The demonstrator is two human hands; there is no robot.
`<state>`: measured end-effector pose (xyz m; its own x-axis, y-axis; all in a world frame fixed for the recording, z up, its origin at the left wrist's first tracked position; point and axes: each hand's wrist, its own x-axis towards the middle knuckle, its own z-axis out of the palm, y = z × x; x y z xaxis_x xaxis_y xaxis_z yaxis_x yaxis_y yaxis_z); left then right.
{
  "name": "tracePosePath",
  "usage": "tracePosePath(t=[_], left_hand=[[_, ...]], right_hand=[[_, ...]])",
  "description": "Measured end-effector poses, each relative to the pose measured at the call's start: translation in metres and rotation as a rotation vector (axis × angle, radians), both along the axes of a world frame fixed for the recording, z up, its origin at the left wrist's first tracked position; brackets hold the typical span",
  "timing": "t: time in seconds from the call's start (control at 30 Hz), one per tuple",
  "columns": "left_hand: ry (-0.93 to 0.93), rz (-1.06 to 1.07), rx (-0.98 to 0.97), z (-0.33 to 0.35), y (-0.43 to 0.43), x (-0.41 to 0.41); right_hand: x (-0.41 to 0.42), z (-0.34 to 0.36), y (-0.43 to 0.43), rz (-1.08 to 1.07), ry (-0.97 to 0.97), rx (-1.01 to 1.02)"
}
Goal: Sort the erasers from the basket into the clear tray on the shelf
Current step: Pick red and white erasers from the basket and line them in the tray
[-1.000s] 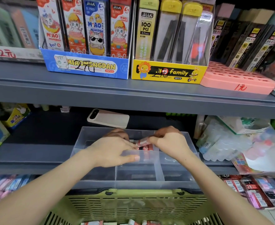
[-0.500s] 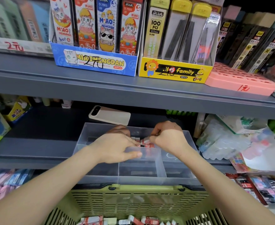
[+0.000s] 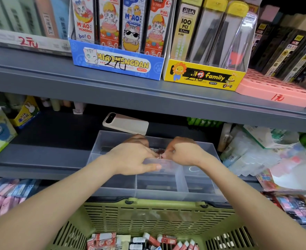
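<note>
Fingers [image 3: 169, 149] of the right hand [image 3: 182, 152] pinch erasers [image 3: 155, 151] in the clear tray [image 3: 166, 194] mid-frame, the left hand [image 3: 132, 156] hiding its own grip, and so crowded they could knock one into the wrong compartment.

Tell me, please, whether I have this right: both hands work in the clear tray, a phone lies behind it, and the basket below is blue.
Not quite: the head view shows the basket is olive green, not blue. The left hand and right hand do work in the clear tray, and the phone does lie behind it.
</note>
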<state>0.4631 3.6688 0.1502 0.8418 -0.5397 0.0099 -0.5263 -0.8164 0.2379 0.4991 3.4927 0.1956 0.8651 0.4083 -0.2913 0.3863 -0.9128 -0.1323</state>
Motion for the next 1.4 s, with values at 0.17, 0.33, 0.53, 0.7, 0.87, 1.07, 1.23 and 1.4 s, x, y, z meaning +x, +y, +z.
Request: tracePosePath(t=[0.17, 0.33, 0.53, 0.7, 0.87, 1.07, 1.23, 1.4], left_hand=[[-0.054, -0.055, -0.005, 0.002, -0.001, 0.001], [-0.021, -0.103, 0.081, 0.005, -0.004, 0.007], [0.183, -0.073, 0.105, 0.01, -0.013, 0.014], [0.245, -0.026, 0.273, 0.019, -0.024, 0.018], [0.161, 0.096, -0.11, 0.036, -0.021, -0.016], [-0.409, 0.286, -0.355, 0.031, 0.019, -0.112], [-0.393, 0.523, -0.343, 0.006, 0.038, -0.19], [-0.345, 0.588, -0.444, -0.007, 0.031, -0.227]], right_hand=[[-0.004, -0.004, -0.019, 0.04, -0.277, 0.184], [-0.024, -0.027, -0.04, 0.037, -0.645, 0.266], [-0.024, -0.044, -0.041, 0.011, -0.659, 0.269], [-0.017, -0.049, -0.043, 0.007, -0.513, 0.276], [-0.045, -0.026, -0.048, 0.031, -0.61, 0.387], [-0.132, -0.04, -0.066, 0.303, -0.714, 0.788], [-0.179, -0.123, -0.069, 0.158, -0.147, 0.458], [-0.175, -0.194, -0.052, -0.189, 0.106, 0.24]])
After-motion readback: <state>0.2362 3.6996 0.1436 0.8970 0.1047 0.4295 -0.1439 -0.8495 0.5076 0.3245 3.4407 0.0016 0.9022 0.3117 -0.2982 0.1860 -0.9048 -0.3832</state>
